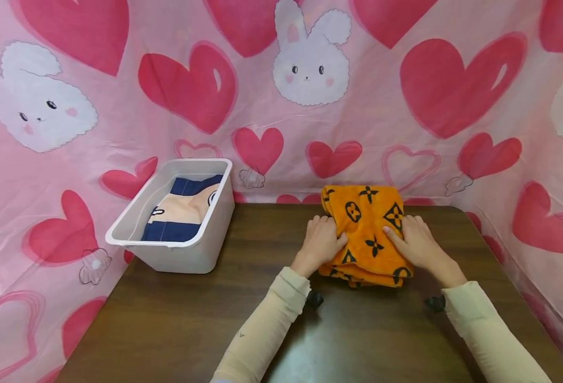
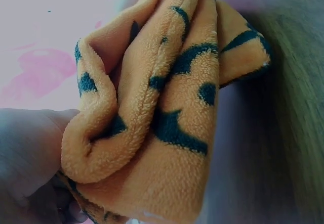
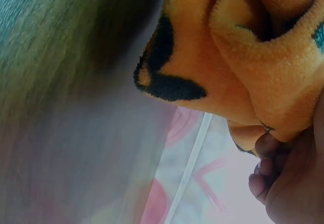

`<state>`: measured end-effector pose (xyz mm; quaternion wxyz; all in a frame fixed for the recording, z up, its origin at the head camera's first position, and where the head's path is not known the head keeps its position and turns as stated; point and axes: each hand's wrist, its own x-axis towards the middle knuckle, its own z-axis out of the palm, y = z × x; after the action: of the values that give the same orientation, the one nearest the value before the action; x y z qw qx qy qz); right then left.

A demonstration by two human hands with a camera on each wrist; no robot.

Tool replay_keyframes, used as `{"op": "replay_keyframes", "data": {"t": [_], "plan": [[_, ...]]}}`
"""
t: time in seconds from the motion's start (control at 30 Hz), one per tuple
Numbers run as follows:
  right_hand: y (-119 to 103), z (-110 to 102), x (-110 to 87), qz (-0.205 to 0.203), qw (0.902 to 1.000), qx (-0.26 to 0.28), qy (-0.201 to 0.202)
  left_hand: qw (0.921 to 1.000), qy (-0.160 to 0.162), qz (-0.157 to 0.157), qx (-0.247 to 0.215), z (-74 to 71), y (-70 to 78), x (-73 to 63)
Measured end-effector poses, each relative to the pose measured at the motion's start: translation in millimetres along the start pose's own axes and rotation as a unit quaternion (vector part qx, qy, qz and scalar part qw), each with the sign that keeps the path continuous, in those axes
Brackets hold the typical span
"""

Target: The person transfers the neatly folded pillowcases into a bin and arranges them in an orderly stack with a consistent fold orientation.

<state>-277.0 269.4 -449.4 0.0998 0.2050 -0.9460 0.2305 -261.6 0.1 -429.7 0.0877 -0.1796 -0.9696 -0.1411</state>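
A folded orange towel (image 1: 365,234) with dark flower and letter motifs is held between both hands over the table's right half. My left hand (image 1: 321,242) grips its left edge, thumb on top. On the opposite edge my right hand (image 1: 417,242) has its thumb over the upper face and its fingers around the side. The left wrist view shows thick folded layers of the towel (image 2: 147,113) beside the left hand (image 2: 30,153). In the right wrist view, curled fingertips of the right hand (image 3: 293,178) sit under the towel's edge (image 3: 223,82).
At the table's left stands a white plastic bin (image 1: 214,223), with a folded navy and beige cloth (image 1: 181,207) inside. The brown wooden table (image 1: 176,324) meets a pink curtain (image 1: 262,111) printed with hearts and rabbits at the back and sides.
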Motion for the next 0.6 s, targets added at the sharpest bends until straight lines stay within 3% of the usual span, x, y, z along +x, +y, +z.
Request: {"op": "replay_keyframes", "data": {"t": [0.2, 0.6], "plan": [[-4, -1, 0.4, 0.003, 0.9999, 0.003, -0.01, 1.0, 0.0, -0.005, 0.002, -2.6, -0.1, -1.8], [-15, 10, 10.1, 0.002, 0.9999, 0.0, -0.012, 0.9997, -0.007, -0.022, 0.003, -8.7, -14.1, -4.4]]}}
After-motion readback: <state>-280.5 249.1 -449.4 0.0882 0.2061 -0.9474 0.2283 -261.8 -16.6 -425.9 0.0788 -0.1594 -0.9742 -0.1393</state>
